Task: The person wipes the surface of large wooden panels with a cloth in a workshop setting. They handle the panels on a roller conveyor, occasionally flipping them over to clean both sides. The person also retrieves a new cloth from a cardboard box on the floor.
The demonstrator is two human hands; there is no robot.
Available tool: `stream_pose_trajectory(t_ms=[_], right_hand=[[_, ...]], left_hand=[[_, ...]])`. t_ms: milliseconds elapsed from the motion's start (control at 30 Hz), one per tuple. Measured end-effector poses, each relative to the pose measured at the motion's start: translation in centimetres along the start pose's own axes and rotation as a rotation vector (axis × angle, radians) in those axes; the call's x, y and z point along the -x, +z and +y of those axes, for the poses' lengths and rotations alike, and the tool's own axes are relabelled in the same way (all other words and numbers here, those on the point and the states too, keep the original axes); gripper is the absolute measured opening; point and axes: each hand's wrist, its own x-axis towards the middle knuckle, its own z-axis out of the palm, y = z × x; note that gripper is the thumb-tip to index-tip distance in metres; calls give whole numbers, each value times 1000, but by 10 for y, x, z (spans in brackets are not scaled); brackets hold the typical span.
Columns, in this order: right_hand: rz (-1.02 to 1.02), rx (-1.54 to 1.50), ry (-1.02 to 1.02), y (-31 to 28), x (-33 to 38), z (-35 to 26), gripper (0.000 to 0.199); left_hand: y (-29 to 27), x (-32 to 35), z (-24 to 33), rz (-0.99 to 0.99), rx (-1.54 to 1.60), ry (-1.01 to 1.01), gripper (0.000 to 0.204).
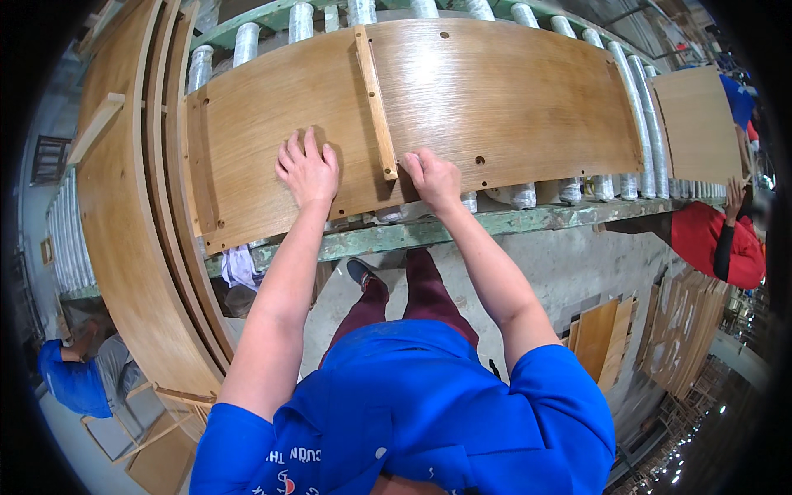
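A long varnished wooden panel lies in front of me, with small holes near its edges. A narrow wooden batten runs across it from the far edge almost to the near one. To the left of the batten, my left hand rests palm down on the panel, fingers spread. My right hand is closed at the panel's near edge, just right of the batten's near end. Its thumb and forefinger are pressed together; whatever they may hold is hidden.
Wrapped rollers on a green frame carry the panel. Large boards stand on the left. A lighter panel lies farther right beside a person in red. Another person in blue is at lower left. Stacked boards stand right.
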Motion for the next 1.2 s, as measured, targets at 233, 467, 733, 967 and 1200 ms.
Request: stream_pose_trajectory(t_ms=[233,467,733,967,1200], right_hand=[[-41,-45,-21,-8,17,2,25],[-162,71,-30,-44,38,26,27],[70,-1451,551,-165,-3,90,28],[-194,-1651,352,-177,-79,15,31],[-714,-1068,126,-51,-100,-113,27]], left_hand=[[-3,-2,4,2,-29,-3,45],[-12,1,40,-33,36,-42,46],[-12,7,110,-68,164,-12,47],[-24,8,47,-245,431,211,44],[-26,24,-5,-99,344,203,43]])
